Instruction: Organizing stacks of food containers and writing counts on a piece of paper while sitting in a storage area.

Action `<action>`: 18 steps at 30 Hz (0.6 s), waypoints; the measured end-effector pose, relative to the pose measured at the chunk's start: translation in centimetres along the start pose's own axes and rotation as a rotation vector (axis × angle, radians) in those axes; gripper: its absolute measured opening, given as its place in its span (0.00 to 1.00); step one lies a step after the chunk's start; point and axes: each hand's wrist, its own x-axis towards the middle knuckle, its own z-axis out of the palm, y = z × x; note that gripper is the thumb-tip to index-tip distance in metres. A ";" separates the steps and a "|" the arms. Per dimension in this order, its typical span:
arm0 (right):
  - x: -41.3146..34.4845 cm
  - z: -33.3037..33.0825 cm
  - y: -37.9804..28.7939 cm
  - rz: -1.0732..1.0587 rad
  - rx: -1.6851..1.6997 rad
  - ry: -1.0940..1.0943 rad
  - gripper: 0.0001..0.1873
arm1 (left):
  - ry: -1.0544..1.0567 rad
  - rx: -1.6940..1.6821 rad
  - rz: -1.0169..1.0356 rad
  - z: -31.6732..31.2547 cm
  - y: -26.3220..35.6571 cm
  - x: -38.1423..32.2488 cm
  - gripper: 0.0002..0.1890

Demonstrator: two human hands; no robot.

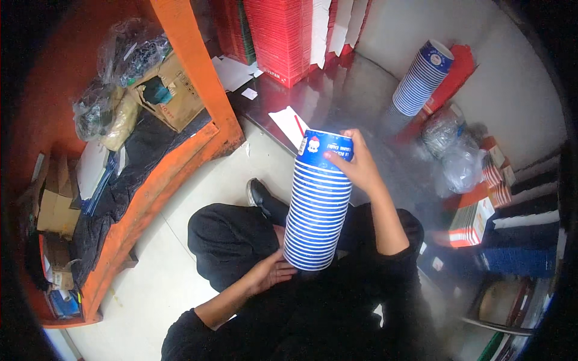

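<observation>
A tall nested stack of blue-and-white paper tubs leans across my lap, the printed side of the end tub showing at the top. My right hand grips that upper end, thumb on the printed wall and fingers over the rim. At the lower end, my left hand touches and supports the stack with its fingers extended beneath it. The stack hides part of my legs. Just behind its top lies a white card with a red stripe on the edge of a dark shelf.
Another tub stack leans by the wall at right, near clear plastic bags and folded cartons. Bundled red flat boxes stand at the back. An orange shelf unit at left holds a torn cardboard box.
</observation>
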 end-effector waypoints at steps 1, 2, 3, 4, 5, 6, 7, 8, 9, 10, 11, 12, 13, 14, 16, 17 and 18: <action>-0.2 -0.3 0.1 0.057 0.057 -0.009 0.30 | -0.054 -0.303 0.022 0.0 0.1 0.5 0.35; -0.6 -0.5 0.1 0.075 0.127 -0.034 0.30 | -0.109 -0.605 0.042 0.1 0.3 0.9 0.35; -0.9 -0.8 0.0 0.079 0.124 -0.027 0.30 | -0.112 -0.600 0.036 0.5 0.9 1.2 0.35; -1.3 -1.0 -0.1 0.053 0.151 0.004 0.31 | -0.103 -0.670 0.069 1.2 1.5 1.4 0.35; -1.6 -1.3 0.1 0.026 0.177 0.035 0.31 | -0.093 -0.740 0.103 2.2 2.1 1.7 0.34; -1.9 -2.2 0.8 -0.013 0.175 0.068 0.32 | -0.023 -0.720 0.105 3.9 3.1 1.9 0.34; -1.6 -3.5 0.6 -0.007 0.168 0.078 0.32 | -0.029 -0.712 0.095 5.6 4.4 2.0 0.34; -0.9 -4.6 -0.3 -0.093 0.166 0.145 0.33 | -0.024 -0.655 0.217 6.8 6.0 2.3 0.34; 0.0 -5.4 -1.4 -0.180 0.173 0.203 0.33 | -0.008 -0.603 0.342 7.3 7.5 2.8 0.34; 1.0 -6.8 -3.1 -0.191 0.221 0.235 0.33 | -0.014 -0.612 0.385 7.2 9.0 4.4 0.34; 2.2 -8.3 -4.4 -0.206 0.265 0.269 0.33 | -0.025 -0.618 0.429 7.2 10.9 6.1 0.34; 3.8 -10.0 -3.9 -0.326 0.177 0.290 0.33 | -0.038 -0.594 0.488 7.9 13.5 7.9 0.34; 5.7 -11.3 -3.0 -0.445 0.091 0.308 0.33 | -0.047 -0.570 0.547 8.4 16.5 10.1 0.35; 7.3 -11.5 -3.9 -0.441 0.082 0.316 0.33 | -0.062 -0.561 0.659 8.7 19.2 12.0 0.35; 10.5 -13.1 -3.4 -0.567 -0.047 0.393 0.33 | -0.168 -0.548 0.821 9.4 24.3 17.5 0.36; 12.1 -13.8 -2.7 -0.662 -0.289 0.425 0.32 | -0.233 -0.554 0.879 9.2 26.0 20.4 0.37; 13.5 -13.7 -1.4 -0.655 -0.246 0.426 0.31 | -0.249 -0.541 0.874 9.3 27.2 22.2 0.37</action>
